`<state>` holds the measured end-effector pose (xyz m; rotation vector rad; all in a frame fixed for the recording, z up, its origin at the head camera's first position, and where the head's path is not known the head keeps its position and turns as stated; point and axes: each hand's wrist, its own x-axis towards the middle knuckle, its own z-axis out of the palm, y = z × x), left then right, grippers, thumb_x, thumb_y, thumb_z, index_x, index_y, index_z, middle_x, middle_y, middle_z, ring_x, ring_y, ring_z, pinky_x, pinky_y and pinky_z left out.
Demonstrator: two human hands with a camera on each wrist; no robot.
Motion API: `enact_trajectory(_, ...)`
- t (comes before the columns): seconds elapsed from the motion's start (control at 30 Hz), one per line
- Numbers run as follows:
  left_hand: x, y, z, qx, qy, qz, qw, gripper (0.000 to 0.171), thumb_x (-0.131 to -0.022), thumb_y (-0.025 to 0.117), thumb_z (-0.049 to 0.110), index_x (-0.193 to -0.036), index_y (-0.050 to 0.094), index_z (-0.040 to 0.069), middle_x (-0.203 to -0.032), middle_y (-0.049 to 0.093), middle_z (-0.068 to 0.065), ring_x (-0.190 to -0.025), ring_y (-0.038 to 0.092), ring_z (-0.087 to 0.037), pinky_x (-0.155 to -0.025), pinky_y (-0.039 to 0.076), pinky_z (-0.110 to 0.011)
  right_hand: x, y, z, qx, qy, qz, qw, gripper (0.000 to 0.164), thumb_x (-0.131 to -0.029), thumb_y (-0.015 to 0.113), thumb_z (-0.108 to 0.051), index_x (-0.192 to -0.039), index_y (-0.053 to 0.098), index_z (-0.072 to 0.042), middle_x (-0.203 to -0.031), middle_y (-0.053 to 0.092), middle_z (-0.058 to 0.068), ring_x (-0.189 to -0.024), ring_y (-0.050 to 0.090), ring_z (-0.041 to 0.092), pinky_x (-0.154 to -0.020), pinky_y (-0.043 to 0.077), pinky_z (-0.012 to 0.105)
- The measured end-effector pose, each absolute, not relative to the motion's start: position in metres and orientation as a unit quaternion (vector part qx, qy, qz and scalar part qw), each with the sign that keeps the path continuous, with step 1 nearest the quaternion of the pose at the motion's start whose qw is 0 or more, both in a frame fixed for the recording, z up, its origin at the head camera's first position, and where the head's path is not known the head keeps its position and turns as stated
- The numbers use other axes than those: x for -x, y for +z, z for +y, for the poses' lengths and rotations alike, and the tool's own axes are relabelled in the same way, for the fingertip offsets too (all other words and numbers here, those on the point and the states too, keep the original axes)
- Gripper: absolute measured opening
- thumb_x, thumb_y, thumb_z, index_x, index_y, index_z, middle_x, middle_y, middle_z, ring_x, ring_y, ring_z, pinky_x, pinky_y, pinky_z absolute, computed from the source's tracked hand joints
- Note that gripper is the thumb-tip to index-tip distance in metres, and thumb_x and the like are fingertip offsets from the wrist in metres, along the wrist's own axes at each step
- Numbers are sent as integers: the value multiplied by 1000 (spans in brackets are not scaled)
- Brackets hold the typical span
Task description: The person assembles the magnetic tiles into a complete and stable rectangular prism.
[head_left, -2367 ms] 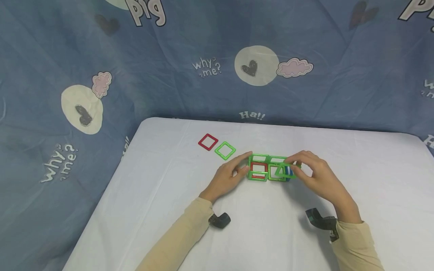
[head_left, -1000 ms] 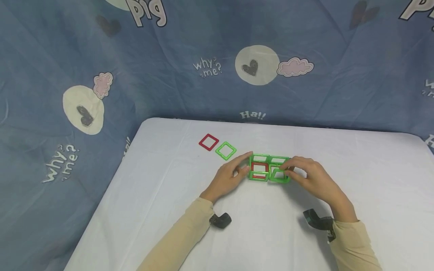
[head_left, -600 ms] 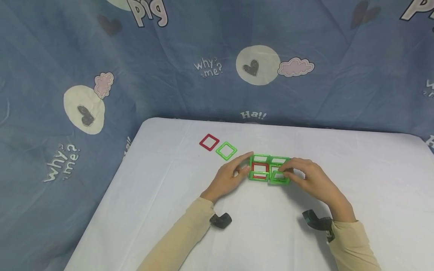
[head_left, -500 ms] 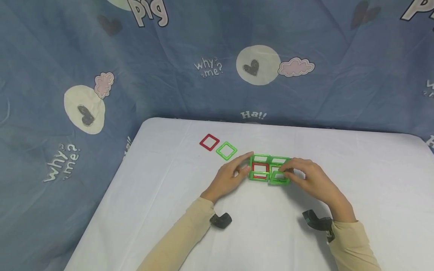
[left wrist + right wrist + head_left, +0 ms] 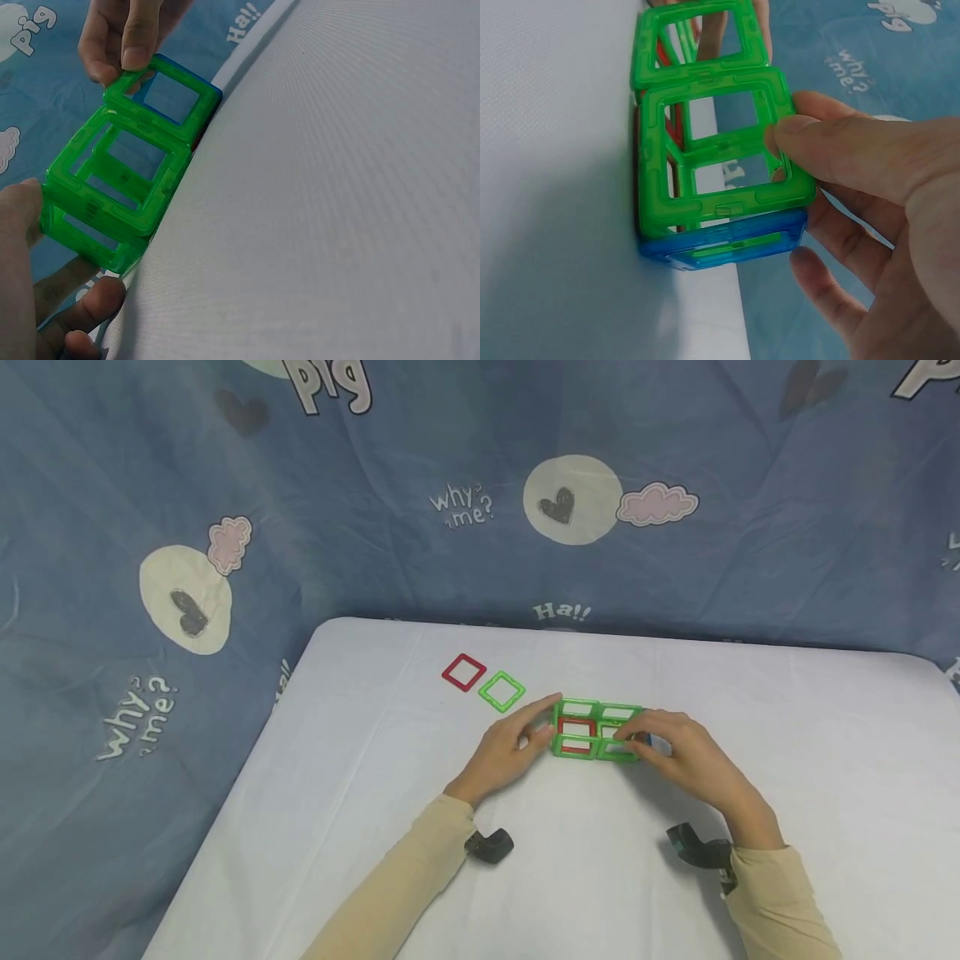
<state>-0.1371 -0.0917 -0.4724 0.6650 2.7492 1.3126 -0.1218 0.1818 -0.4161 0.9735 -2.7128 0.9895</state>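
A low box of magnetic tiles (image 5: 577,702), mostly green squares with a red square tile (image 5: 576,721) at its base, stands on the table. The left hand (image 5: 504,752) holds its left end, thumb at the near corner and index finger at the far corner. The right hand (image 5: 686,756) pinches the near green tile (image 5: 727,204) of the right half by its upper edge. That tile stands against the box, edge to edge with its green neighbour (image 5: 120,172). A blue tile (image 5: 676,250) closes the right end, largely hidden behind the right fingers in the head view.
A red square tile (image 5: 464,672) and a green square tile (image 5: 502,692) lie flat behind the left hand, corners nearly meeting. The white-covered table (image 5: 570,877) ends at a blue patterned cloth (image 5: 420,568) behind. Each wrist carries a black camera mount (image 5: 490,847).
The right hand has brought the green tile from the box's right end to its near right side, where it now lines up with its neighbour. The left hand stays in place.
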Motion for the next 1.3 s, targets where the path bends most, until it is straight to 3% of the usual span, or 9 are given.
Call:
enact_trajectory(0.17, 137, -472, -91, -213, 422, 881, 13, 46, -96, 43, 50, -141, 32, 49, -114, 55, 13, -74, 48, -6, -65, 41, -24, 122, -418, 182, -326, 342, -881, 31, 30, -79, 70, 3, -101, 68, -17, -95, 68, -6, -83, 56, 1, -78, 49, 35)
enact_trajectory(0.33, 137, -471, -91, -209, 423, 882, 17, 47, -96, 44, 51, -141, 31, 50, -100, 54, 12, -72, 48, -7, -64, 40, -24, 123, -420, 179, -351, 354, -866, 35, 31, -80, 69, 3, -106, 69, -12, -99, 69, -3, -86, 56, 3, -77, 47, 28)
enact_trajectory(0.47, 136, -472, -92, -211, 424, 881, 13, 46, -96, 44, 50, -140, 32, 50, -98, 54, 11, -71, 47, -6, -63, 40, -23, 123, -422, 173, -347, 346, -870, 50, 27, -81, 70, -1, -104, 69, -14, -96, 69, -4, -88, 58, 8, -88, 40, 36)
enact_trajectory(0.63, 137, -472, -92, -211, 423, 881, 15, 47, -96, 44, 51, -141, 32, 50, -107, 55, 13, -72, 48, -6, -63, 40, -23, 120, -424, 169, -319, 343, -883, 42, 24, -82, 70, -5, -105, 69, -14, -95, 69, -2, -91, 59, 14, -96, 28, 48)
enact_trajectory(0.97, 137, -471, -91, -205, 421, 883, 18, 47, -96, 47, 48, -140, 32, 50, -95, 54, 11, -72, 48, -7, -65, 41, -24, 121, -426, 169, -319, 345, -883, 25, 23, -85, 68, -8, -106, 68, -17, -104, 68, -3, -97, 58, 15, -98, 27, 50)
enact_trajectory(1.3, 137, -471, -91, -208, 422, 882, 17, 47, -95, 43, 53, -141, 32, 49, -100, 56, 10, -73, 48, -6, -64, 41, -24, 122, -427, 170, -322, 350, -879, 33, 22, -85, 68, -8, -104, 69, -18, -105, 65, -5, -102, 58, 17, -94, 32, 47)
